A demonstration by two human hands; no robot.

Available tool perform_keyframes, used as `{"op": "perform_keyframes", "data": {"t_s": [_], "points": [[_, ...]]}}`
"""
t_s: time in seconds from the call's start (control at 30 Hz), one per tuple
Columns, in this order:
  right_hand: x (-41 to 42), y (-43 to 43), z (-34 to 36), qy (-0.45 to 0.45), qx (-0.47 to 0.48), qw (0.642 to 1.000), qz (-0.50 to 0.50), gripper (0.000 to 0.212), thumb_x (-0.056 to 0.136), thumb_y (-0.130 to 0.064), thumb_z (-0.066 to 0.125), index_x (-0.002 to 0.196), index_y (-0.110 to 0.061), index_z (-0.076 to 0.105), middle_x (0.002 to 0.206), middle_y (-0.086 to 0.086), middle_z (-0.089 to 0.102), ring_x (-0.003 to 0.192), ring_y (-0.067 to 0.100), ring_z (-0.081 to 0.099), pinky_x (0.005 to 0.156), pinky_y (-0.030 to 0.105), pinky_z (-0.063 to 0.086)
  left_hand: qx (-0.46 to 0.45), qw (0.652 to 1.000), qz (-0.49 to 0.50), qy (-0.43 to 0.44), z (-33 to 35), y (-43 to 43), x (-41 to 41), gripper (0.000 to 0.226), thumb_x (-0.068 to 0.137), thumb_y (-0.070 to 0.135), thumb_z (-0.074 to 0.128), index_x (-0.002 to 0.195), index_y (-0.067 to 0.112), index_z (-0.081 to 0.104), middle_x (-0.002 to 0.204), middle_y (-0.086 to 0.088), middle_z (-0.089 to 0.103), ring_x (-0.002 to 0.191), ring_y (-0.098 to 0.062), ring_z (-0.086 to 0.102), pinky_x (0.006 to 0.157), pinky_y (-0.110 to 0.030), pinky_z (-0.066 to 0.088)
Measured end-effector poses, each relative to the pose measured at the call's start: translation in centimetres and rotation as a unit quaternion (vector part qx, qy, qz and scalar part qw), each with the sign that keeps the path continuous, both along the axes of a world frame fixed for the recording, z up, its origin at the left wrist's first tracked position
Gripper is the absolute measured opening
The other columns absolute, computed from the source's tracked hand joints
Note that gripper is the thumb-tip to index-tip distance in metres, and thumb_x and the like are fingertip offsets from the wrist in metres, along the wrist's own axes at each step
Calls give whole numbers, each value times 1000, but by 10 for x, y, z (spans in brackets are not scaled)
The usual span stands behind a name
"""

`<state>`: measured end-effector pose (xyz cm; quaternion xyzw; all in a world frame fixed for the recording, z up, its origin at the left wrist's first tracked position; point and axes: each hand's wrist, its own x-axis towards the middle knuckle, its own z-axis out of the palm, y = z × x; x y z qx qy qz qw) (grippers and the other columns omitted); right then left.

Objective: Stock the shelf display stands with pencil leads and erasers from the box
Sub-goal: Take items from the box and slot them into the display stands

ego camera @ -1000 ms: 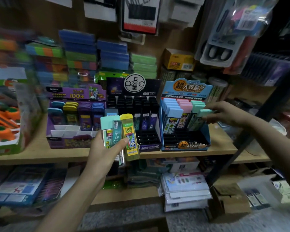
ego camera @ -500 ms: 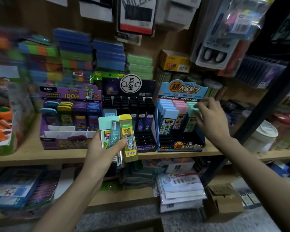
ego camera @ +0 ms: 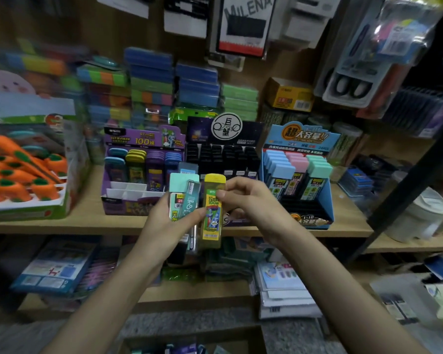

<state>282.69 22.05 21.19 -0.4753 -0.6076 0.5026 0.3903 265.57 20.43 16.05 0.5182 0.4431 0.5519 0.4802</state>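
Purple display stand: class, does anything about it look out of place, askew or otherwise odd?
Nothing looks spilled or damaged. The purple display stand is only part filled: its back rows hold cases, but the white dividers at the front stand empty.

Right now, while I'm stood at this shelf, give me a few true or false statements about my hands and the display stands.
1. The left hand holds several lead cases at once. True.
2. The right hand is reaching into the blue stand. False: it pinches the yellow case that sits in the left hand, in front of the black stand.
3. The purple stand has empty slots in its front rows. True.
4. The blue stand is to the left of the purple stand. False: it is on the right, with the black stand between them.
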Motion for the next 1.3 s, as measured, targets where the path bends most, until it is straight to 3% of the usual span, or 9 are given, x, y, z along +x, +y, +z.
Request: {"op": "perform_keyframes", "data": {"t_s": [0.13,0.27,0.37,0.47,0.53,0.7,0.93,1.13,1.3], "points": [[-6,5,11,17,50,997,-51,5,90,-11,60,89,-5,60,77,10,63,62,10,58,56,20,48,-2,999,36,-34,2,-1,-29,18,85,8,64,99,17,57,84,-6,75,72,-19,72,60,-21,55],[-44,19,19,29,108,991,-72,8,89,-6,61,85,-10,55,71,11,59,63,20,59,54,25,51,34,992,116,-21,8,-3,-70,18,86,5,62,97,19,58,78,7,74,64,-7,70,55,-13,51],[-85,38,18,-55,166,982,-75,13,87,-11,64,85,-12,52,73,7,54,72,31,59,71,45,52,40,985,169,-23,11,-5,-98,18,87,7,62,93,23,58,74,11,74,64,-3,69,56,-12,50],[-120,53,17,-137,252,956,-65,13,87,-17,65,90,-11,54,81,0,56,78,21,54,73,34,47,27,975,215,-36,10,-5,-121,17,87,8,62,95,22,56,71,10,73,65,-4,68,58,-16,52],[-134,61,16,-188,303,932,-58,14,87,-17,65,95,-8,57,84,0,57,79,18,53,66,25,37,16,975,215,-53,10,-7,-130,17,88,7,62,96,21,55,75,2,73,64,-9,69,59,-21,56],[-143,78,6,-294,323,898,-61,24,90,-23,61,109,-9,57,96,9,67,92,28,61,76,42,50,2,978,193,-75,12,-9,-135,22,88,8,61,108,12,53,84,-9,72,62,-12,68,57,-23,56],[-141,83,-10,-367,438,819,-63,31,88,-22,61,116,-16,49,97,9,60,89,29,53,62,36,46,-1,982,178,-60,11,-9,-130,17,88,9,62,101,17,56,80,-5,73,65,-13,70,57,-24,55],[-145,89,-24,-438,462,766,-86,26,85,-20,63,108,-9,56,111,11,52,102,29,45,82,37,38,-9,983,179,-48,10,-8,-126,22,88,12,64,107,17,55,86,-3,74,75,-16,71,72,-37,54],[-147,81,-24,-480,468,734,-107,33,88,-24,60,117,-9,53,116,12,51,106,31,45,85,36,34,-13,986,154,-61,11,-10,-122,14,90,13,60,102,20,56,82,-2,75,71,-15,71,60,-29,55]]}}
